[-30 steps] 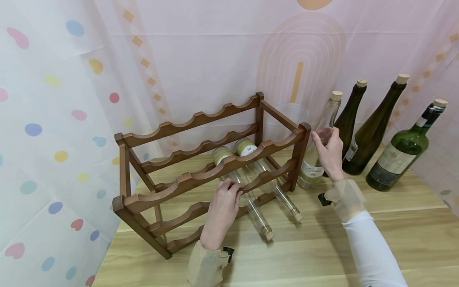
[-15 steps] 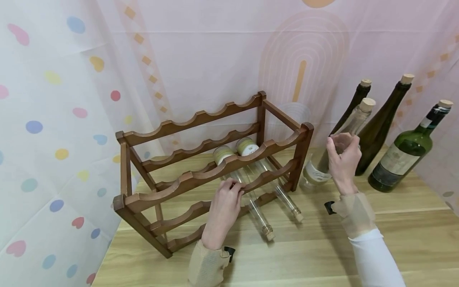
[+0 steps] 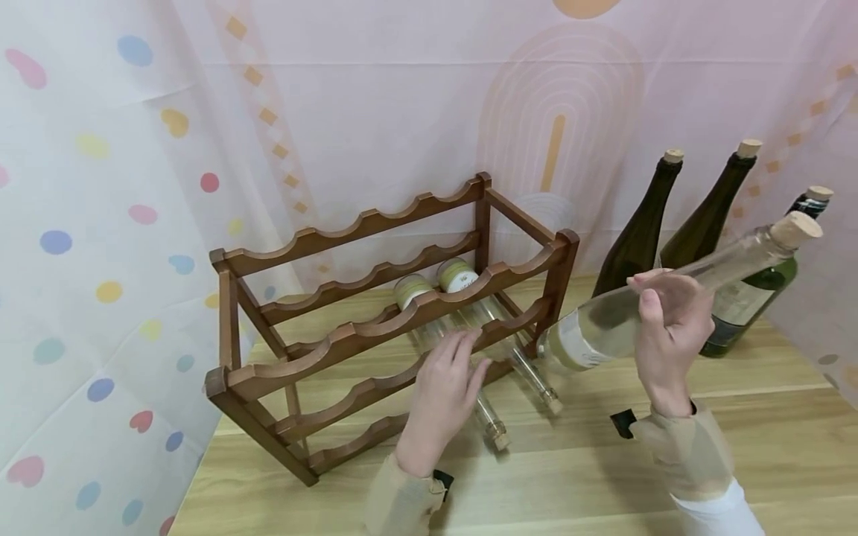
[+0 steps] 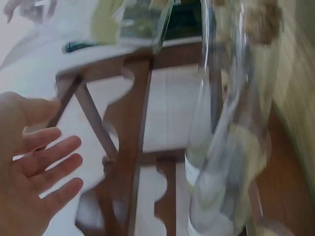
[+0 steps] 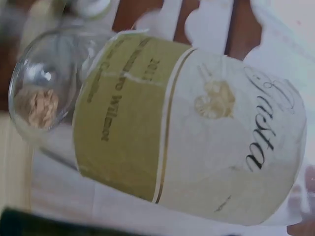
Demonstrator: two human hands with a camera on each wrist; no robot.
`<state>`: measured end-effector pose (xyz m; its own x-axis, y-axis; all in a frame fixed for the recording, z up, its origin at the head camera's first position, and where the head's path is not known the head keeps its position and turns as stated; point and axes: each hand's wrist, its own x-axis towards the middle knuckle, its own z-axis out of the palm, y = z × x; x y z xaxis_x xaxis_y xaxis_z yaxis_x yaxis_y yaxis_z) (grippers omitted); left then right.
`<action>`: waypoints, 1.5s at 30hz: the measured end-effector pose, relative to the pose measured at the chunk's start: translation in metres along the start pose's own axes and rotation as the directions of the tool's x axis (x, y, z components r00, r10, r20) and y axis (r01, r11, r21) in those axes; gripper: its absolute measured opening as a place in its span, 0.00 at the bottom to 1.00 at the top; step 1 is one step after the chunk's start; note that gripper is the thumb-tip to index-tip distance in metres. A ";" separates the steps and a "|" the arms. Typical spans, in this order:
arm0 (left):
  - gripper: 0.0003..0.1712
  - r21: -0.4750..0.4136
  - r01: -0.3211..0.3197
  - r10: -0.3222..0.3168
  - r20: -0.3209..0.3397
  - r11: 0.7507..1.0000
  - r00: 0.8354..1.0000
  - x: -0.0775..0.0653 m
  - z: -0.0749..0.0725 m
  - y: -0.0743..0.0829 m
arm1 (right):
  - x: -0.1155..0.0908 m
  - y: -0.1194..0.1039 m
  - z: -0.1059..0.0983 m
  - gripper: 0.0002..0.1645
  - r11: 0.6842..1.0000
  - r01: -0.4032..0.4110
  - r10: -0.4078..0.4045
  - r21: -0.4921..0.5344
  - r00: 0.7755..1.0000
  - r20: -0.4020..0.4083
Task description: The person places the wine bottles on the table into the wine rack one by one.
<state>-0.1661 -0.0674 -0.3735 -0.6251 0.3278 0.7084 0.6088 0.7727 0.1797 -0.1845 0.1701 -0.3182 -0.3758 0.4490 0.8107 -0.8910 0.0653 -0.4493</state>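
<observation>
My right hand grips a clear, corked wine bottle by its upper body. The bottle is tilted, its base toward the rack and its cork pointing up to the right. Its green and white label fills the right wrist view. Two similar clear bottles, one left and one right, lie in the lower part of a brown wooden wine rack, necks toward me. My left hand hovers over the left bottle at the rack's front, fingers extended. In the left wrist view, that hand holds nothing.
Two dark corked bottles, one left and one right, stand behind my right hand. A green labelled bottle is partly hidden by the held one. The wooden table meets a patterned curtain behind.
The right hand has lifted the clear bottle from beside the rack and tipped it, its neck swinging right and toward me. My left hand has left the rack's rail, its fingers straightening.
</observation>
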 end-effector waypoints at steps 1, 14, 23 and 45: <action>0.27 -0.023 -0.026 0.026 -0.001 0.999 1.000 0.000 0.001 0.003 | -0.003 -0.002 0.002 0.09 0.999 -0.001 0.001 0.049 1.000 -0.002; 0.68 -0.128 -0.137 0.145 0.052 0.982 0.988 0.000 0.007 0.041 | -0.052 -0.020 0.027 0.12 0.815 -0.112 0.065 0.568 0.993 0.102; 0.59 -0.160 -0.092 0.106 0.077 0.983 0.991 -0.002 0.003 0.044 | -0.065 -0.029 0.030 0.14 0.762 -0.180 0.065 0.622 0.977 0.203; 0.58 -0.008 -0.083 0.084 0.089 0.996 0.993 0.000 -0.028 0.023 | -0.020 -0.079 -0.020 0.30 0.669 0.530 -0.059 -0.522 0.737 0.673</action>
<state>-0.1388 -0.0649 -0.3502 -0.6126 0.4383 0.6577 0.6630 0.7380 0.1257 -0.1018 0.1735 -0.3068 -0.3960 -0.2727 0.8768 -0.6620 0.7465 -0.0669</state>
